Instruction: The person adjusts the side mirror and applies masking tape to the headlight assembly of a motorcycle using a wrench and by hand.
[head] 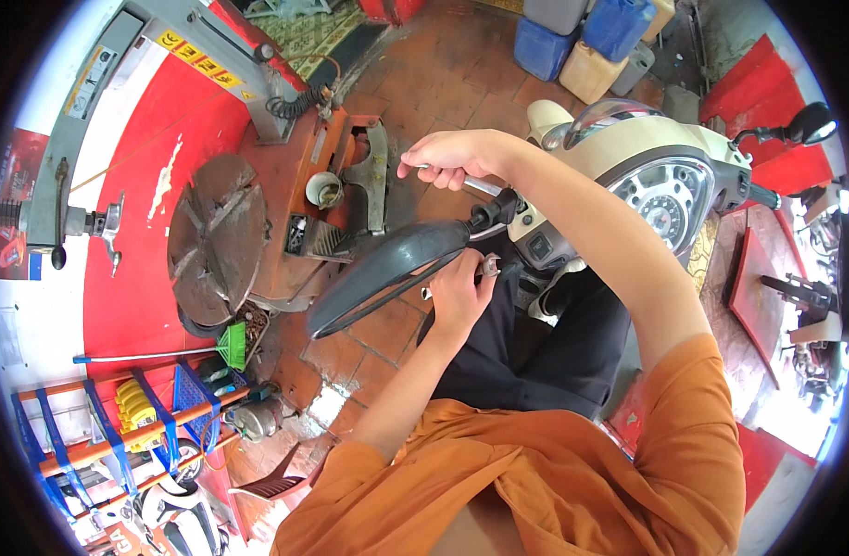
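My left hand (459,288) is closed around a metal wrench (491,264), its open jaw showing past the thumb. Above it, my right hand (452,158) grips a silver metal bar (482,185) beside the mirror mount; whether this is a brake lever or a tool handle, I cannot tell. Between the two hands reaches the black rear-view mirror (389,267), seen from its back and edge. The cream scooter (622,149) stands before me, with its round instrument cluster (660,208) partly behind my right forearm.
A tyre changer with a round turntable (216,240) stands left, a white cup (324,190) on its base. Plastic jerrycans (591,73) are stacked ahead. A green broom (232,346) and a blue-and-orange rack (111,434) are at lower left. A second mirror (810,124) juts out right.
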`<state>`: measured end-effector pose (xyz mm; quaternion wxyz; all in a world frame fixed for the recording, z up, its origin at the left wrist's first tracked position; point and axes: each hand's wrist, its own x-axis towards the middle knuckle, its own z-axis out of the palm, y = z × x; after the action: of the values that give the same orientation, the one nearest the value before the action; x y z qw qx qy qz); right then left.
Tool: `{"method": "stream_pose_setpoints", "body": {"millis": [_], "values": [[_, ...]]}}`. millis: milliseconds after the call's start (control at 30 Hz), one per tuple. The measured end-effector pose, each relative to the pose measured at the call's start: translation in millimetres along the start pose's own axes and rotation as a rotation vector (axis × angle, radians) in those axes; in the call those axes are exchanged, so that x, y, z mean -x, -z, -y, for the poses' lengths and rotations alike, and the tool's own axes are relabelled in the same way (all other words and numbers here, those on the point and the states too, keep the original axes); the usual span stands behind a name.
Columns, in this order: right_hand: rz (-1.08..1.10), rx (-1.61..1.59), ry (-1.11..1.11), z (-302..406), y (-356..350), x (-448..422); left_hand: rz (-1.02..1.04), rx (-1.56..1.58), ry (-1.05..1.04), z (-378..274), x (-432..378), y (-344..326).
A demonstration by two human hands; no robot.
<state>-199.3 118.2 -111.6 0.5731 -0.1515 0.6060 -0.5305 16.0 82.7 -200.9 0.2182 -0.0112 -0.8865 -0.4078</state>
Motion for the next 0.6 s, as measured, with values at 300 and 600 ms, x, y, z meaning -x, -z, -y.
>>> {"method": "stream_pose_setpoints", "body": {"millis": [300, 600], "values": [[-0.541, -0.224, 0.889, 70, -9, 68, -0.044, 0.034, -0.013, 1, 6, -5], [-1.186, -0.168, 0.716, -84, -81, 220, -0.345, 1.028, 0.296, 25, 30, 47]]}}
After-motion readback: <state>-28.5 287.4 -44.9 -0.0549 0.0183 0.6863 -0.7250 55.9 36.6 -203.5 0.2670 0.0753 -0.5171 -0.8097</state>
